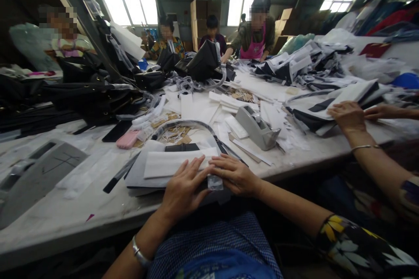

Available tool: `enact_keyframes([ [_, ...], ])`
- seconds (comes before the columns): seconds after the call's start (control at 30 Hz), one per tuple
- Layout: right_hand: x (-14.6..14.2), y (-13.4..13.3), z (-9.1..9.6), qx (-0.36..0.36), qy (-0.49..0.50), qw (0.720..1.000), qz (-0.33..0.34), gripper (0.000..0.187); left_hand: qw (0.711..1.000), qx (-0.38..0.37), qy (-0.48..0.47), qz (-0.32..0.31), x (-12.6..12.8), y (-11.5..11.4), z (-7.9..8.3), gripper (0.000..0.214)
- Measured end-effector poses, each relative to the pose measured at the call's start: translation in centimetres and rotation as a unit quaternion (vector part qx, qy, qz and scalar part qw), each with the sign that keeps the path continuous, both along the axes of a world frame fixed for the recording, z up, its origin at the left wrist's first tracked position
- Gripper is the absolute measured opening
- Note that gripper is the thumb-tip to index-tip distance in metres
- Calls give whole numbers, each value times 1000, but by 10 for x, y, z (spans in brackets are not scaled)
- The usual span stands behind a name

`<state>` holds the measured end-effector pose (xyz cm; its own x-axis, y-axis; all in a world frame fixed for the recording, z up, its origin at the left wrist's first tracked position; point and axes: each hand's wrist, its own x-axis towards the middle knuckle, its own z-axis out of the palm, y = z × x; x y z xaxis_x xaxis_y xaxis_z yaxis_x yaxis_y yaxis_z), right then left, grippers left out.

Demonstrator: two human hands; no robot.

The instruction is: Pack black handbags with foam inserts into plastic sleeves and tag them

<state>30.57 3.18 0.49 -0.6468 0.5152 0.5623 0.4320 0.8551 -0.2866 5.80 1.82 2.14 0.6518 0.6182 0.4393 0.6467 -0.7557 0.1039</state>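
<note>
White packing strip [162, 166]: long axis left-right, bulk lying leftward; your left hand [183, 185] nearer.
Left hand: flattened, thumb spread.
Right hand [236, 175]: fingers extended; pinching, can't tell.

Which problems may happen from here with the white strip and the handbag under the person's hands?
The white strip lies partly beneath the left hand and right hand, so uneven pressing might skew it. The handbag sits at the front edge of the table and could slip off if pushed. Its handle arches around loose brown pieces, which it may drag along.
</note>
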Motion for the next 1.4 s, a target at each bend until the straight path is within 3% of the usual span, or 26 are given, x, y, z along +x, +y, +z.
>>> enact_keyframes([
  [0.1, 5, -1, 11, -53, 16, 998, 32, 62, 999, 21, 39, -13, -1, -2, 1, 56],
  [0.17, 14, 3, 28, -143, 21, 987, 66, 62, 998, 20, 50, -14, -1, -2, 1, 58],
  [0.27, 26, 22, 61, -327, 0, 938, 118, 46, 999, 14, 45, -12, -1, -2, -2, 59],
  [0.33, 25, 41, 79, -391, -22, 915, 92, 33, 999, 4, 37, -7, -1, -2, -4, 58],
  [0.37, 20, 53, 85, -381, -25, 923, 51, 30, 999, 0, 33, -6, 0, -2, -4, 57],
  [0.43, 0, 76, 87, -287, -23, 957, -26, 32, 1000, -6, 27, -4, 0, -2, -4, 58],
  [0.5, -25, 97, 80, -177, -62, 981, -38, 31, 1000, -11, 23, -2, 0, -3, -4, 59],
  [0.57, -45, 111, 67, -127, -171, 977, -25, 31, 1000, -16, 21, -1, 1, -3, -4, 60],
  [0.7, -58, 118, 48, -121, -309, 940, -74, 29, 1000, -19, 21, -11, 0, -2, -6, 61],
  [0.97, -51, 120, 46, -127, -262, 953, -86, 32, 999, -20, 17, -37, -2, 0, -6, 62],
  [1.07, -31, 95, 45, -111, -138, 975, -135, 36, 999, -19, 12, -34, -1, 0, -6, 60],
  [1.13, -8, 61, 42, -70, 2, 985, -160, 35, 999, -23, 8, -34, 0, 0, -5, 60],
  [1.2, 16, 21, 35, -15, 85, 986, -143, 34, 999, -27, 2, -32, 0, 0, -6, 59],
  [1.3, 41, -31, 15, 62, 23, 995, -80, 41, 999, -22, 5, -31, 0, 0, -6, 59],
  [1.4, 41, -52, -12, 133, -75, 987, -50, 35, 999, -3, 21, -31, -1, 1, -7, 60],
])
